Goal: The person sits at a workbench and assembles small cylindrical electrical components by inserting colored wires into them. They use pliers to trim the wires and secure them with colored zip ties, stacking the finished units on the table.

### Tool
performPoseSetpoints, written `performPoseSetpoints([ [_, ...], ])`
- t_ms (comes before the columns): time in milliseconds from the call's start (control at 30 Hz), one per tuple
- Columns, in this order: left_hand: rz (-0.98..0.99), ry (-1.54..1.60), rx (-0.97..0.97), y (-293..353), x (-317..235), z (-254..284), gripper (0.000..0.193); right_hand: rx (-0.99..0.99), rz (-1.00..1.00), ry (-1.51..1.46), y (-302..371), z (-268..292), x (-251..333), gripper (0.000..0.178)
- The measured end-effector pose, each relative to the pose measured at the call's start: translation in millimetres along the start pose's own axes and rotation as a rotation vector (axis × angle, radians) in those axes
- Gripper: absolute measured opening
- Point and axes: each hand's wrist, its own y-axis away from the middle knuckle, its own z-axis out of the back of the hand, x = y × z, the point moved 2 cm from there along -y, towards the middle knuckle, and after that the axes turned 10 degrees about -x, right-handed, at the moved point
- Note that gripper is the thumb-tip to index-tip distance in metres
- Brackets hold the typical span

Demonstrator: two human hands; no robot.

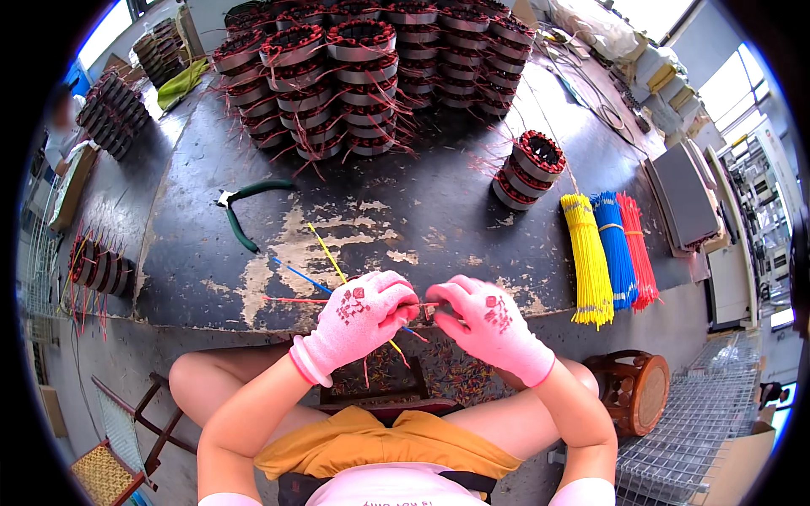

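Both my hands wear pink gloves and meet at the table's near edge. My left hand (364, 310) is closed on several thin wires. A yellow wire (326, 251), a blue wire (297, 274) and a red wire (291, 300) stick out from it toward the far left, and more wire ends hang below it. Close beside it, my right hand (489, 316) is closed, its fingertips pinching a short red wire end (429, 305) that spans the gap between the hands. Fingers hide the exact contact. Green-handled cutting pliers (261, 187) lie spread beyond my left hand.
Tall stacks of wound stators (363, 84) stand at the back, with a shorter stack (529, 169) at right. Bundles of yellow (588, 261), blue (614, 249) and red wires (639, 253) lie at the right. More stators (101, 266) sit left. A wooden stool (629, 392) stands beside my right knee.
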Motion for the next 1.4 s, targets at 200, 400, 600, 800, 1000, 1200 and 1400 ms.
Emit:
performPoseSetpoints([
  [200,-0.044,-0.007,0.008,-4,-1,-1,0.015,0.232,-0.329,-0.344,-4,-11,-12,0.017],
  [400,-0.026,-0.014,0.034,2,3,4,0.015,0.111,-0.732,-0.617,6,24,-5,0.029],
  [600,-0.024,-0.053,0.038,-1,2,9,0.015,-0.121,0.126,0.386,26,11,12,0.031],
  [800,-0.033,-0.058,0.02,-3,-1,9,0.014,-0.186,0.263,0.25,16,-26,-12,0.038],
  [1000,-0.046,-0.067,0.024,-2,0,10,0.013,0.061,-0.627,-0.98,24,-41,-16,0.019],
  [1200,-0.035,-0.063,0.013,0,0,10,0.014,0.002,0.186,0.162,10,-9,-13,0.022],
  [1400,-0.031,-0.053,0.057,-3,1,10,0.016,0.044,0.381,0.195,-2,-15,-20,0.02],
])
